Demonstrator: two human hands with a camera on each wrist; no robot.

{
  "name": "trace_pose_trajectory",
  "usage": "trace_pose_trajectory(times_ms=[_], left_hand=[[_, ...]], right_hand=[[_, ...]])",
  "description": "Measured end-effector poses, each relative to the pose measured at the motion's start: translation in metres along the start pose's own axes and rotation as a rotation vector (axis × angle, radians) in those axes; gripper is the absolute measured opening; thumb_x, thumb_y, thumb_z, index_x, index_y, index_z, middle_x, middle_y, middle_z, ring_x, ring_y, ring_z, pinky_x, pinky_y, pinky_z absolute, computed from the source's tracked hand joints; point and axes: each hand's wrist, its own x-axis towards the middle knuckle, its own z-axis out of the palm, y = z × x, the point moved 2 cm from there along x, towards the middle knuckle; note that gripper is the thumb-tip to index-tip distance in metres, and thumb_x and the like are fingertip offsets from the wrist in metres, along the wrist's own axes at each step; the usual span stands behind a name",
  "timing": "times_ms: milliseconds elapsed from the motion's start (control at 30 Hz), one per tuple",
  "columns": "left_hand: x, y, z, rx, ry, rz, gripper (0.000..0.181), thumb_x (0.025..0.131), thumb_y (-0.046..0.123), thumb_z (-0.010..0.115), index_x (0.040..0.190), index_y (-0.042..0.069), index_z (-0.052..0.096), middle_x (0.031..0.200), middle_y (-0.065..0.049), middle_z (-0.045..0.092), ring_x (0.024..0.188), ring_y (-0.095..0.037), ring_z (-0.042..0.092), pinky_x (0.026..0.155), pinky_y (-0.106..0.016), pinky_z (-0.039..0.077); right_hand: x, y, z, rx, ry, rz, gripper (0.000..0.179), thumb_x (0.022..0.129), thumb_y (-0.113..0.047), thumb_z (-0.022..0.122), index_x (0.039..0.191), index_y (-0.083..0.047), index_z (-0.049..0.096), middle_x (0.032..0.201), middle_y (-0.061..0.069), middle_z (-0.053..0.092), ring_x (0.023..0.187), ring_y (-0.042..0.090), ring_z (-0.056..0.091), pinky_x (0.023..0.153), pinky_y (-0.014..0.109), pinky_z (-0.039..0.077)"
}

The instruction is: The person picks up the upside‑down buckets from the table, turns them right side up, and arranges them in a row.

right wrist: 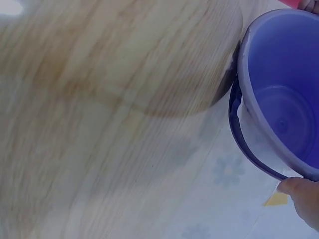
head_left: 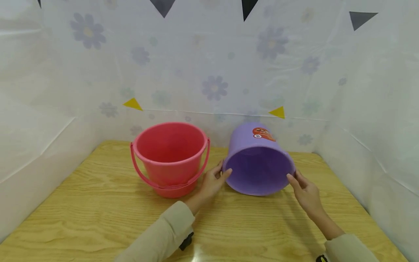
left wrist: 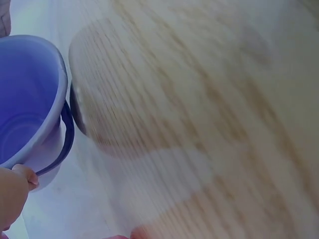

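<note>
A purple bucket (head_left: 242,136) is tipped on its side at the right, its mouth facing me and a red and white sticker on its wall. My left hand (head_left: 212,181) grips the left of its rim, thumb at the mouth and fingers behind. On the opposite side of the rim, my right hand (head_left: 307,194) holds on the same way. Both wrist views show the bucket's dark handle (right wrist: 244,144) hanging along the outside below the rim. A pink bucket (head_left: 170,171) stands upright to the left, its handle lowered across the front, close by my left hand.
The wooden table (head_left: 98,211) carries both buckets. White flowered sheeting (head_left: 183,72) encloses the back and sides, with two yellow triangles and several dark ones on it. The pink bucket stands close beside the left forearm.
</note>
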Motion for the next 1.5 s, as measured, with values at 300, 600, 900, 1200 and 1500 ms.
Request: trace_pose_trajectory(times_ms=[300,600,900,1200,1500], left_hand=[[0.000,0.005,-0.001,0.016,-0.055,0.002,0.074,0.085,0.021,0.067,0.146,0.007,0.026,0.153,-0.008,0.022,0.141,-0.021,0.021,0.112,-0.036,0.027],[0.002,0.009,-0.002,0.011,-0.131,0.067,0.089,0.080,0.018,0.072,0.149,0.012,0.015,0.156,-0.003,0.012,0.143,-0.018,0.014,0.115,-0.034,0.019],[0.001,0.019,-0.006,0.118,-0.153,0.077,0.095,0.077,0.022,0.075,0.149,0.024,0.014,0.156,0.000,0.014,0.141,-0.019,0.021,0.113,-0.035,0.026],[0.006,0.028,-0.009,0.009,-0.199,0.120,0.103,0.072,0.011,0.079,0.150,0.015,0.011,0.156,-0.005,0.011,0.143,-0.019,0.015,0.114,-0.032,0.021],[0.007,0.043,-0.015,0.040,-0.197,0.149,0.105,0.068,0.022,0.081,0.149,0.013,0.014,0.154,-0.011,0.017,0.140,-0.022,0.021,0.109,-0.033,0.029]], right_hand=[[-0.001,0.002,-0.003,-0.019,0.036,-0.134,0.057,0.096,-0.023,0.048,0.142,0.003,0.026,0.140,0.024,0.035,0.121,0.041,0.039,0.078,-0.005,0.033],[-0.003,0.006,-0.006,0.040,0.054,-0.225,0.058,0.096,-0.016,0.050,0.145,-0.002,0.023,0.143,0.021,0.029,0.108,-0.027,0.031,0.083,-0.004,0.034],[-0.003,0.003,-0.008,0.310,0.016,-0.445,0.063,0.090,0.006,0.051,0.142,0.011,0.016,0.152,0.010,0.019,0.130,-0.013,0.027,0.097,0.002,0.031],[-0.001,-0.001,-0.015,0.351,0.037,-0.557,0.071,0.081,0.015,0.059,0.140,0.014,0.019,0.151,0.000,0.025,0.131,-0.010,0.030,0.100,0.004,0.030],[0.002,-0.013,-0.023,0.389,0.060,-0.545,0.073,0.077,0.016,0.062,0.139,0.013,0.024,0.147,-0.008,0.033,0.126,-0.012,0.036,0.097,0.003,0.032]])
